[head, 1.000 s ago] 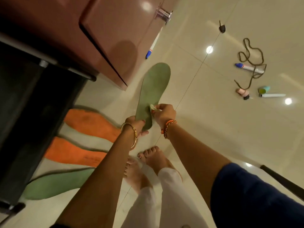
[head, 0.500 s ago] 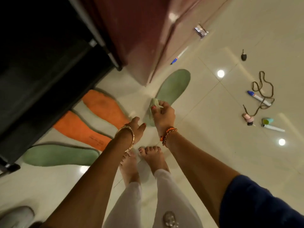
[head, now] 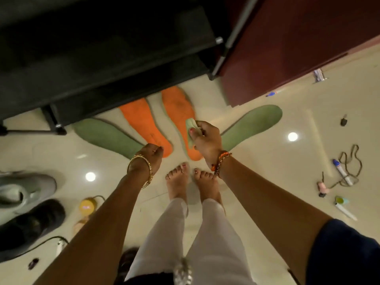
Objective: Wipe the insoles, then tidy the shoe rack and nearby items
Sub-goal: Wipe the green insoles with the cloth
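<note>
Several insoles lie fanned out on the cream tile floor ahead of my bare feet: a green insole (head: 104, 134) at the left, two orange insoles (head: 141, 122) (head: 177, 105) in the middle, and another green insole (head: 255, 122) at the right. My right hand (head: 207, 140) is shut on a folded pale green wipe (head: 190, 128), held above the right orange insole. My left hand (head: 151, 156) hovers over the heel of the left orange insole, fingers loosely curled with nothing in it. The black shoe rack (head: 102, 58) stands just beyond the insoles.
A dark red cabinet (head: 298, 48) stands at the upper right. A grey shoe (head: 22, 190) and a black shoe (head: 28, 225) sit at the left, with a yellow item (head: 88, 205) beside them. Markers (head: 341, 171), a brown cord (head: 351, 163) and small bottles (head: 321, 189) lie scattered at the right.
The right green insole, held up and wiped a second ago, now lies on the floor. My left hand let it go. My view swung left, bringing the rack and shoes into sight.
</note>
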